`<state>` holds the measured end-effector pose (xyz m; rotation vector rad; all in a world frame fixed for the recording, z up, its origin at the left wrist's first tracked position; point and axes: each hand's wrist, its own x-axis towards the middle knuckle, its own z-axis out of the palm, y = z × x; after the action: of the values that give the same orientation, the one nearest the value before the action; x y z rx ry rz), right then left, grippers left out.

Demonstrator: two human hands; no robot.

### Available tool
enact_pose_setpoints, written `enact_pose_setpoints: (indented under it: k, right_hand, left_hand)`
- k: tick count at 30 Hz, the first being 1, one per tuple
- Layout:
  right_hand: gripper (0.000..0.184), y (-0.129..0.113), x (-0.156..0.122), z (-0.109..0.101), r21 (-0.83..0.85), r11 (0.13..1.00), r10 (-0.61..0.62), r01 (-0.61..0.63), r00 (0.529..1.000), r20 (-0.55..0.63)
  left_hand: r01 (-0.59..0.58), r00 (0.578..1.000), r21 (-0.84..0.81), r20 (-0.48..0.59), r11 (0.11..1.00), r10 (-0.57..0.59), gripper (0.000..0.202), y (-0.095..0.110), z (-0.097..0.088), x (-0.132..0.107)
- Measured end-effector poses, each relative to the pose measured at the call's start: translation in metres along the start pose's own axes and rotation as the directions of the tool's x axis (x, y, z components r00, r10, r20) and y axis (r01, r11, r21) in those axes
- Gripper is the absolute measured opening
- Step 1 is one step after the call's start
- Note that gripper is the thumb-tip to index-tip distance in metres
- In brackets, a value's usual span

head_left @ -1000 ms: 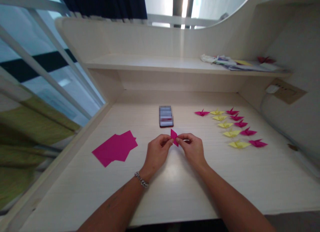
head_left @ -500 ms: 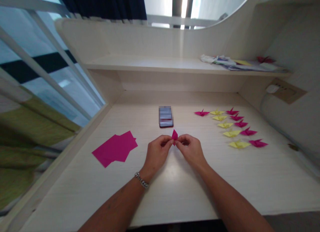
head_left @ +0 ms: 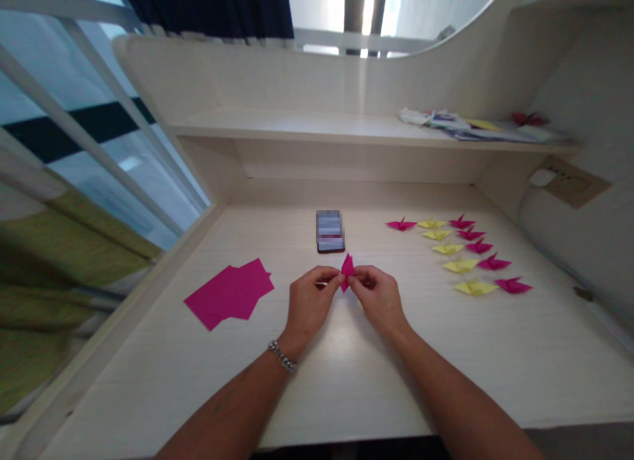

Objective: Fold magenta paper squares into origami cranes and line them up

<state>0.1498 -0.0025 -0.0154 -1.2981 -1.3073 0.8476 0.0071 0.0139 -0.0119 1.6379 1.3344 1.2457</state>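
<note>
A small folded piece of magenta paper (head_left: 348, 265) stands pinched between my two hands, a little above the middle of the desk. My left hand (head_left: 311, 300) grips its left side between thumb and forefinger. On the opposite side, the thumb and fingers of my right hand (head_left: 377, 295) are closed on the same paper. The fingertips hide part of its lower folds. Just beyond it lies a phone (head_left: 330, 231) with a blurred screen. To the left rest several flat magenta paper sheets (head_left: 228, 293), overlapping.
At the right, magenta paper cranes (head_left: 514, 285) and yellow paper cranes (head_left: 474, 287) stand in rows on the desk (head_left: 341, 394). Papers (head_left: 488, 131) lie on the shelf (head_left: 297, 126) behind. A plugged-in charger (head_left: 543, 176) and its cable are at the right wall.
The folded paper between my fingers has turned slightly and shows a taller, narrower point. Both hands keep their pinch in nearly the same place.
</note>
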Motion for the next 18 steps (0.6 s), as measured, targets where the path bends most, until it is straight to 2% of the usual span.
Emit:
enact_pose_setpoints:
  k: [18]
  right_hand:
    - [0.016,-0.0047,-0.0014,0.0006,-0.026,0.999,-0.021,0.021,1.0,0.003]
  left_hand:
    - [-0.017,1.0,-0.005,-0.022,1.0,0.017,0.017,0.0042,0.0,-0.0007]
